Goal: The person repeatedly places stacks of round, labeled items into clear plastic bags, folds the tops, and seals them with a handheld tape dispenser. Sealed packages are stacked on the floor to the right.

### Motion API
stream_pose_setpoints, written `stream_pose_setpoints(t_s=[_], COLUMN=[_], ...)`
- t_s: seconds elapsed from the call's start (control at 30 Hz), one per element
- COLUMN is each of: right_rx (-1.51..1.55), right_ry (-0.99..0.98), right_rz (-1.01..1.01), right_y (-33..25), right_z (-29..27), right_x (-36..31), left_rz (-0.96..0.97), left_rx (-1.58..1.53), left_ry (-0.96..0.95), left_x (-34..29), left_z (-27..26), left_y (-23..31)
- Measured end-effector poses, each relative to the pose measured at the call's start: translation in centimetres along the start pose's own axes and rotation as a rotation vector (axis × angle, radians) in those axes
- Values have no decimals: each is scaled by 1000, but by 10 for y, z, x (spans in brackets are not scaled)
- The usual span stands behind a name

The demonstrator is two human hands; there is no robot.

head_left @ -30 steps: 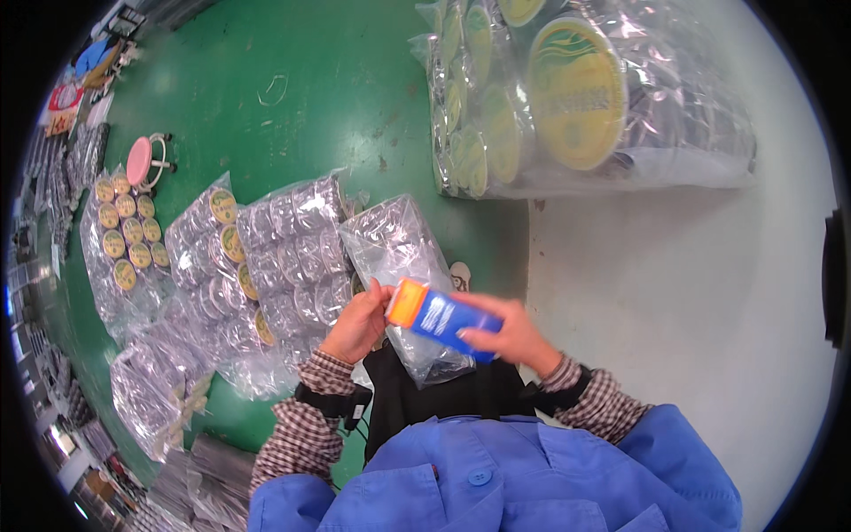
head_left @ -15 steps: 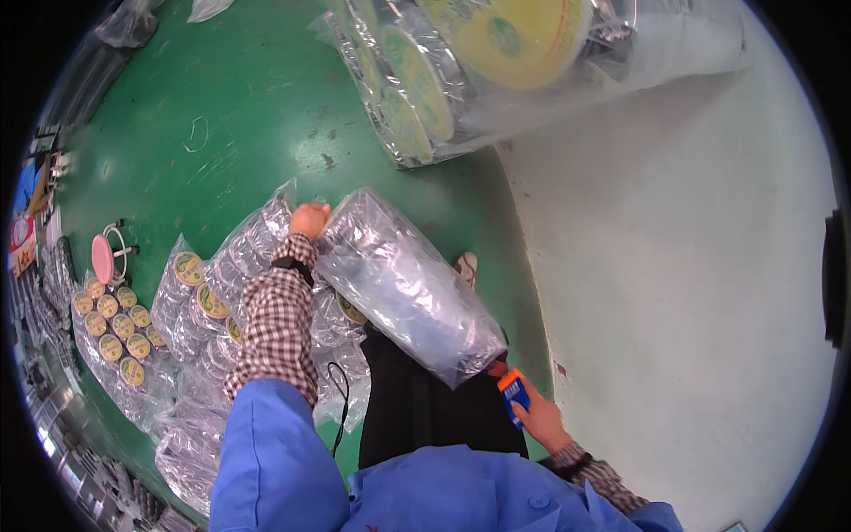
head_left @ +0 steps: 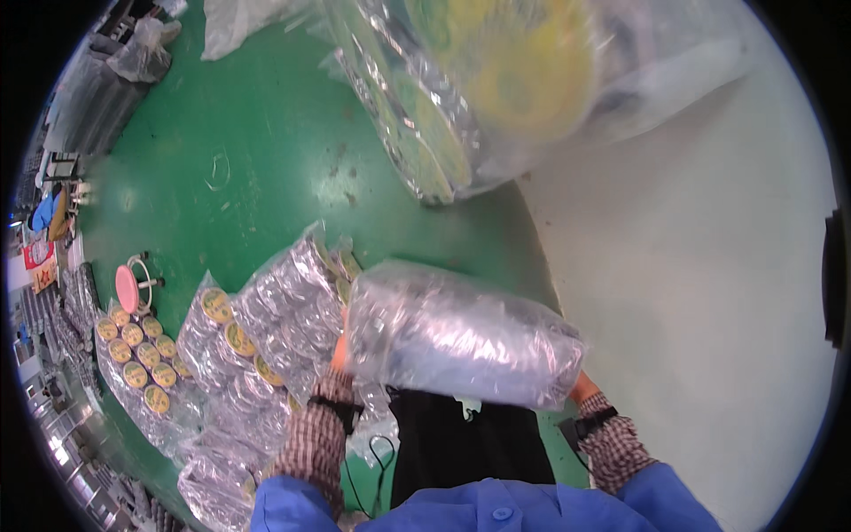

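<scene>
A long clear plastic bag (head_left: 461, 332), plump and shiny, lies crosswise in front of my body above my dark trousers, held between both hands. Round shapes show faintly through its left part. My left hand (head_left: 339, 355) grips the bag's left end, with most of the fingers hidden behind the plastic. At the other end my right hand (head_left: 582, 388) holds the lower right corner, its fingers also mostly covered by the bag. Just left of my left hand, another clear bag (head_left: 288, 288) packed with round containers lies on the floor.
More bags of round, yellow-labelled containers (head_left: 146, 355) spread over the green floor (head_left: 257, 168) at left, beside a pink-topped stool (head_left: 127, 289). A big wrapped stack (head_left: 434, 133) with yellow discs stands ahead. A pale wall-like surface (head_left: 691, 293) fills the right side.
The bag has turned from slanting to nearly level and moved right. My right hand has gone from a small orange-and-blue object, now out of sight, to the bag's right end.
</scene>
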State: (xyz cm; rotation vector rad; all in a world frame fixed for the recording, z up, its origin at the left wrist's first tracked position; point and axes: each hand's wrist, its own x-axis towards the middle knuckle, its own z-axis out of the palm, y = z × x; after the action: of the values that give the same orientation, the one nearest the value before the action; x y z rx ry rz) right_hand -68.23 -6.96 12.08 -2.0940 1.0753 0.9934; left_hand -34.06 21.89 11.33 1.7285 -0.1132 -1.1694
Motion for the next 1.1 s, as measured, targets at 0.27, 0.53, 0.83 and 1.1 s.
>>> stream_pose_setpoints(t_s=[0.27, 0.53, 0.83, 1.1], right_rx=[314, 334, 396, 243], right_ry=[-70, 145, 933, 1467], right_rz=[-808, -1553, -1395, -1365], right_y=[-164, -325, -267, -200], right_z=[-223, -404, -643, -690], right_x=[-167, -224, -359, -365], left_rz=[278, 858, 1300, 1427], left_rx=[-278, -129, 81, 186], left_ry=[103, 334, 548, 541], left_x=[-128, -157, -91, -5], left_z=[-21, -13, -19, 45], left_y=[165, 371, 510, 506])
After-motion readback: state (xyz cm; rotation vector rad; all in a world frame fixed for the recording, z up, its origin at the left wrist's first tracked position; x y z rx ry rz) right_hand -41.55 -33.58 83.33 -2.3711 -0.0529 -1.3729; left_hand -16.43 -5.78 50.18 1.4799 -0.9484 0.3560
